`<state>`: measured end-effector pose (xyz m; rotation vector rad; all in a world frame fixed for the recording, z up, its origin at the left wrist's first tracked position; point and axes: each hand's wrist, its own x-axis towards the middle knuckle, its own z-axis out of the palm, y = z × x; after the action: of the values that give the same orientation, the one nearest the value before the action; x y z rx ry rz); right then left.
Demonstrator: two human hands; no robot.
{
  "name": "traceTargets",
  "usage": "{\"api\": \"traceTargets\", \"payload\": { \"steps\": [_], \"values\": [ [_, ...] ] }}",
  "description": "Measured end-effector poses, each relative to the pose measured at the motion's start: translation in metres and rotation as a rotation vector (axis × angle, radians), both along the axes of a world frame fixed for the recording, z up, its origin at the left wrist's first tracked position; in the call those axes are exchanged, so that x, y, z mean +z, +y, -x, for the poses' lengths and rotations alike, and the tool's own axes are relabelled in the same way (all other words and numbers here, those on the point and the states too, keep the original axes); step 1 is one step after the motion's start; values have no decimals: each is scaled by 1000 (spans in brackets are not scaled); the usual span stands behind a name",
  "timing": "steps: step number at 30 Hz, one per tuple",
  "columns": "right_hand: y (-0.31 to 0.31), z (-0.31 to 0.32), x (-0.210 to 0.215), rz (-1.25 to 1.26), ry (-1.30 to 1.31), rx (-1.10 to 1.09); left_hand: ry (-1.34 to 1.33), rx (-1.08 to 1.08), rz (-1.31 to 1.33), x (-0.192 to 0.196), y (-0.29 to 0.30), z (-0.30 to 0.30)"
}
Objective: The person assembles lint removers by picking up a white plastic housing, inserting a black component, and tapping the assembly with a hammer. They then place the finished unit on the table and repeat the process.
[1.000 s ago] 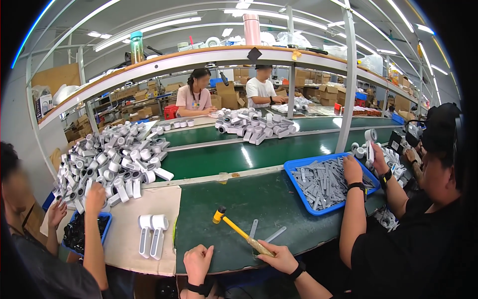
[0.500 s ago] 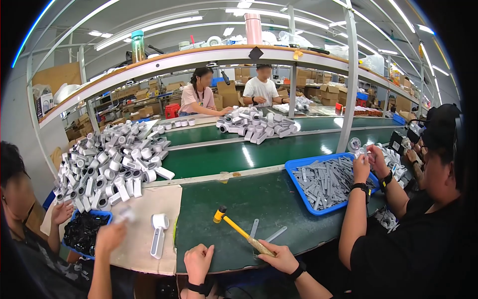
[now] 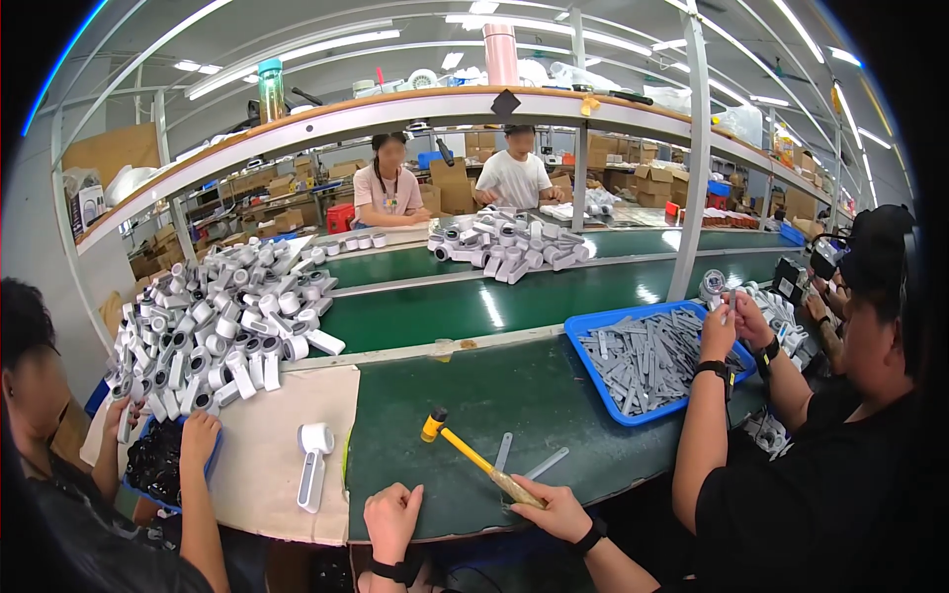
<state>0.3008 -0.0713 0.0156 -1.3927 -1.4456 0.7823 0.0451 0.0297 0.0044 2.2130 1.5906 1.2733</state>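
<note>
My right hand (image 3: 556,510) grips the wrapped lower handle of a small mallet (image 3: 473,453), which has a yellow shaft and a yellow-and-black head pointing up and left over the green table. Beside the handle lie two flat grey plastic strips (image 3: 548,463). My left hand (image 3: 392,518) rests at the table's near edge, fingers curled in a loose fist with nothing visible in it. To its left, a white handheld fan-like device (image 3: 312,468) with a round head lies on a cardboard sheet (image 3: 259,484).
A blue tray (image 3: 633,419) of grey strips stands at right, beside a co-worker handling a device. At left are a large pile of white devices (image 3: 222,321) and a blue bin (image 3: 215,457) of black parts, with another co-worker's hands. A metal post (image 3: 694,168) rises beyond the tray.
The left co-worker's moving hand has gone to the bin of black parts, and their other hand now holds a white device. Across the belt, one person has drawn back an arm. My hands stay put.
</note>
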Motion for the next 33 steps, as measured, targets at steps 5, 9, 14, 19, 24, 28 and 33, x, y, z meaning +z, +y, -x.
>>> {"api": "traceTargets", "payload": {
  "steps": [5,9,14,19,24,28,33],
  "values": [
    [2,-2,-9,-43,14,0,-10,-4,5,2,-1,-1],
    [1,0,0,19,8,-3,-9,-2,4,1,-1,0],
    [2,-1,-8,-58,-3,-6,-13,-1,7,3,-1,-1],
    [0,0,-3,-43,-4,-15,-18,2,8,1,-1,0],
    [-1,1,-2,-12,22,-12,-21,-6,-1,2,-1,-1],
    [-1,1,0,-13,-3,-13,-18,1,15,2,-1,0],
    [-1,0,-2,-14,-8,-14,-21,1,10,1,-1,0]
  ]
}}
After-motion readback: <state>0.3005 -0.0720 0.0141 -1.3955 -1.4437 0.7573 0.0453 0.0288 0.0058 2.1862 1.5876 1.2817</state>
